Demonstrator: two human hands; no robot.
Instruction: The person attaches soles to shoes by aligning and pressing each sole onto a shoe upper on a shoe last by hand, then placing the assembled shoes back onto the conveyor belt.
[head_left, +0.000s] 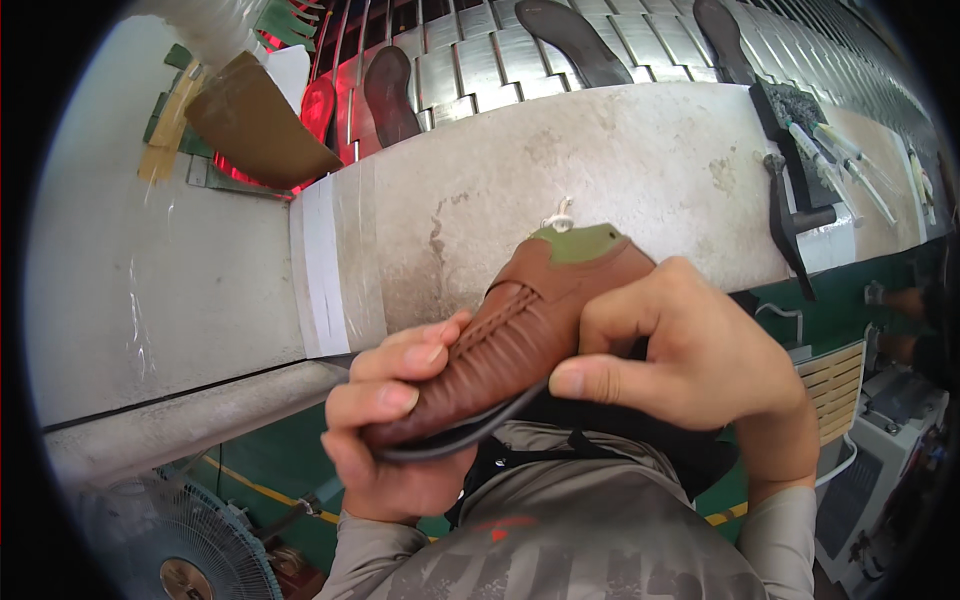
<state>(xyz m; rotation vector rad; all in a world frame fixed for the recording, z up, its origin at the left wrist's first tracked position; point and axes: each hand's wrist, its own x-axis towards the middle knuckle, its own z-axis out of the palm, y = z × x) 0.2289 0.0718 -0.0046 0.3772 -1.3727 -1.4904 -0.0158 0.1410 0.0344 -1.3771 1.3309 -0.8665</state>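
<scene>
A brown leather shoe [515,350] with a stitched, pleated side is held tilted over the bench's near edge, toe toward the lower left. Inside its opening sits a green shoe last [580,243]. Along its underside runs a dark sole [455,437]. My left hand [395,430] is closed around the toe, fingers over the upper. On the other side, my right hand [690,345] has its fingers curled against the shoe and its thumb at the sole's edge. The right hand's other fingertips are partly hidden.
Behind the pale worktable [600,140], a slatted metal conveyor [470,65] carries several dark soles [390,95]. A hammer [785,225] and syringe-like tubes [835,165] lie at the right. Brown cardboard [250,125] stands at the left, with a fan [175,545] below.
</scene>
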